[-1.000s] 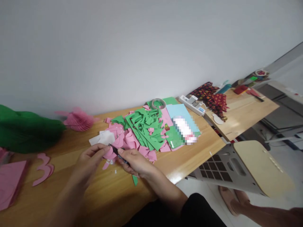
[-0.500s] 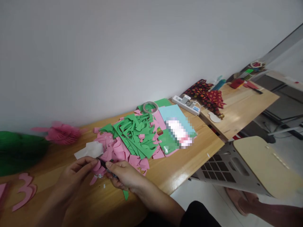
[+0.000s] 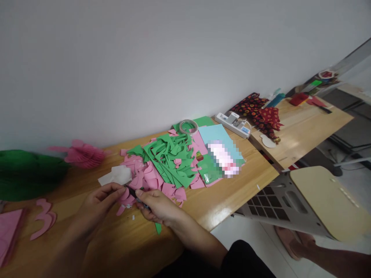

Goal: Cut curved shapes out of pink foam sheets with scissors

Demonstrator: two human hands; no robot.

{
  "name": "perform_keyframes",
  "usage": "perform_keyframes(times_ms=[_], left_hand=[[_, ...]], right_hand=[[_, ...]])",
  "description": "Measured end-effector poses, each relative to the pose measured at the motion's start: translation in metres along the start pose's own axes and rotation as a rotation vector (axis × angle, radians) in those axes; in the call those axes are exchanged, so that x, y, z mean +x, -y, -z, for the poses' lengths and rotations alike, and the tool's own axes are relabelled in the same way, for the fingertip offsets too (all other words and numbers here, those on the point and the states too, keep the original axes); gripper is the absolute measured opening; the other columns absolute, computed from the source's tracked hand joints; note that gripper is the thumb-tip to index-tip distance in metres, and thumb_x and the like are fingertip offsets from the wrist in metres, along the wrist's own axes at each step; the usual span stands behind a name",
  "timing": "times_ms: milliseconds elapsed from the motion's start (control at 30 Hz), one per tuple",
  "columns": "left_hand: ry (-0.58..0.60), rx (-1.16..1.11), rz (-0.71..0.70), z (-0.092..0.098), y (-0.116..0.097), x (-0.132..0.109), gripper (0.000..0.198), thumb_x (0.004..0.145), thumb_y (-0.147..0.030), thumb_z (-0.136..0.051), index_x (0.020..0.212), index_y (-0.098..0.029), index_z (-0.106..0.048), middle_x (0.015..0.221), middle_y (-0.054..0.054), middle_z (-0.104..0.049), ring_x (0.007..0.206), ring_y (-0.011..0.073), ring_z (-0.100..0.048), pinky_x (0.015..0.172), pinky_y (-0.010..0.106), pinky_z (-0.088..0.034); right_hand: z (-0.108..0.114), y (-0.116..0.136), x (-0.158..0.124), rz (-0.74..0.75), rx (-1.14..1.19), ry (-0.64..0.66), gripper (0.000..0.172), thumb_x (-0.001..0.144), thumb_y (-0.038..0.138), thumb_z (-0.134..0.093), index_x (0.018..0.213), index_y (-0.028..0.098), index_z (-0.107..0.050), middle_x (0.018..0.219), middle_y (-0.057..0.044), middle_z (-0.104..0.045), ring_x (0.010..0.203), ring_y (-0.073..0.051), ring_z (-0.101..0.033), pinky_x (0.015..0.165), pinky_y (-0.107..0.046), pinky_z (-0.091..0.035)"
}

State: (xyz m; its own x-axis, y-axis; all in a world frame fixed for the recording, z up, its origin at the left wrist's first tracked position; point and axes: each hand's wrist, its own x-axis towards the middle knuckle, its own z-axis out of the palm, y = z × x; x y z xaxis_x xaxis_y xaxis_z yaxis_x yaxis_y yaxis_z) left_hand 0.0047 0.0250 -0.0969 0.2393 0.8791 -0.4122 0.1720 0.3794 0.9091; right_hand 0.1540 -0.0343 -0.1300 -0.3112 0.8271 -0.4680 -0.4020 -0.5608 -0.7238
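Note:
My right hand point(image 3: 158, 206) is closed round a thin dark tool point(image 3: 131, 191), a pen or craft knife, whose tip points left. My left hand point(image 3: 100, 200) is closed in a pinch at the tool's tip, on or beside a small pink scrap point(image 3: 125, 196); which one it grips is unclear. Both hands work over the wooden table point(image 3: 226, 193), just in front of a heap of pink offcuts point(image 3: 147, 177) and green offcuts point(image 3: 171, 158). A white scrap point(image 3: 116, 175) lies just beyond my left hand.
A pink cut-out "3" point(image 3: 43, 218) lies at the left, with a green honeycomb shape point(image 3: 26, 173) and a pink one point(image 3: 82, 154) behind it. A tape roll point(image 3: 188, 126), light blue sheet point(image 3: 216, 135) and power strip point(image 3: 234, 124) sit farther right. A chair point(image 3: 304, 197) stands by the table's edge.
The view swung left and then partly back. My hands kept the same grip on the dark tool and the pink scrap, with only small shifts.

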Motion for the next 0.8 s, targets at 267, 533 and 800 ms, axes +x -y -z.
perform_keyframes(times_ms=[267,533,800], left_hand=[[0.041,-0.053,-0.155,-0.005,-0.005,0.000,0.017,0.063,-0.029,-0.077,0.056,-0.018,-0.065,0.056,-0.002,-0.057,0.055,0.0112,-0.049,0.053,0.021,-0.039],[0.063,-0.072,-0.186,-0.002,-0.013,-0.013,0.012,0.065,-0.026,-0.071,0.060,-0.017,-0.066,0.058,-0.001,-0.062,0.055,0.0111,-0.052,0.052,0.021,-0.041],[0.025,-0.195,-0.217,0.012,-0.003,-0.019,0.011,0.066,-0.024,-0.069,0.059,-0.018,-0.063,0.056,-0.001,-0.061,0.052,0.0115,-0.052,0.051,0.023,-0.043]], right_hand=[[-0.002,0.015,-0.020,0.042,-0.026,-0.014,0.053,0.085,0.068,-0.049,0.060,0.021,-0.045,0.027,0.013,-0.030,0.023,-0.004,-0.016,0.027,-0.020,-0.009],[-0.013,0.020,-0.031,0.102,-0.136,-0.012,0.054,0.079,0.071,-0.054,0.060,0.022,-0.045,0.029,0.012,-0.031,0.024,-0.004,-0.016,0.027,-0.020,-0.009],[-0.031,0.016,-0.026,0.055,-0.187,-0.037,0.052,0.084,0.068,-0.050,0.063,0.021,-0.047,0.032,0.012,-0.030,0.025,-0.004,-0.013,0.027,-0.021,-0.007]])
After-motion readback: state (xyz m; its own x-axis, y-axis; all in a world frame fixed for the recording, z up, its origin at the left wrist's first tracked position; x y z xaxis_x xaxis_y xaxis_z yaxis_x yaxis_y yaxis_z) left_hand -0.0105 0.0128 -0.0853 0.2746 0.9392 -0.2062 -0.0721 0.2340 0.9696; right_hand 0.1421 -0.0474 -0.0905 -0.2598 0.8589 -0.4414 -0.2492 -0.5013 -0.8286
